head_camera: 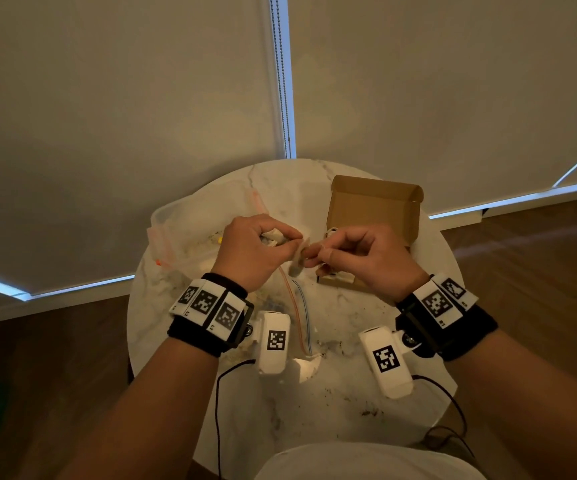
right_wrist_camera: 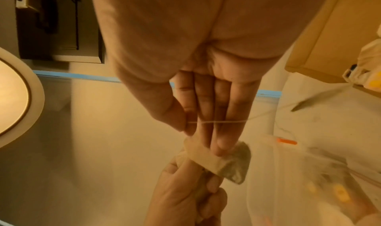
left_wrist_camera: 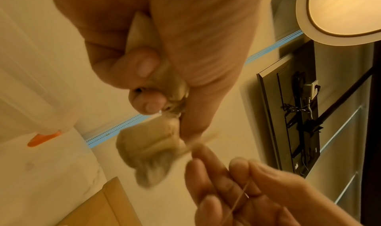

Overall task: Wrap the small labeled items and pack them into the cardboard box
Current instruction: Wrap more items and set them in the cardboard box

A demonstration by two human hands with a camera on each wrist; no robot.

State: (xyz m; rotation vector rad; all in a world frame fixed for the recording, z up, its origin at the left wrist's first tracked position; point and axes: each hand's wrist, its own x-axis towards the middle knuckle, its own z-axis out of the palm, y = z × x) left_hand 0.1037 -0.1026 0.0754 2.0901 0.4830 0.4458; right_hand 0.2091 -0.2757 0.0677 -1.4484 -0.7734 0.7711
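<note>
Left hand (head_camera: 252, 251) pinching a tea bag (head_camera: 297, 261) above the worktop (head_camera: 349, 403); right hand (head_camera: 363, 258) pinching its string (right_wrist_camera: 216, 122). Cardboard box (head_camera: 373, 206) open just behind. Risk, likely: thin string slipping or snapping under tension, wrap unravelling, bag tearing.

Motion blur smears the tea bag (left_wrist_camera: 148, 154) in the left wrist view; its label cannot be read. Curled fingers (left_wrist_camera: 132, 66) of the left hand (head_camera: 245, 251) hide whatever else it grips. The right hand (head_camera: 359, 258) covers the near part of the cardboard box (head_camera: 373, 209) at the table's (head_camera: 332, 403) far right edge; its contents stay unclear. The thread (right_wrist_camera: 214, 122) runs off blurred.
</note>
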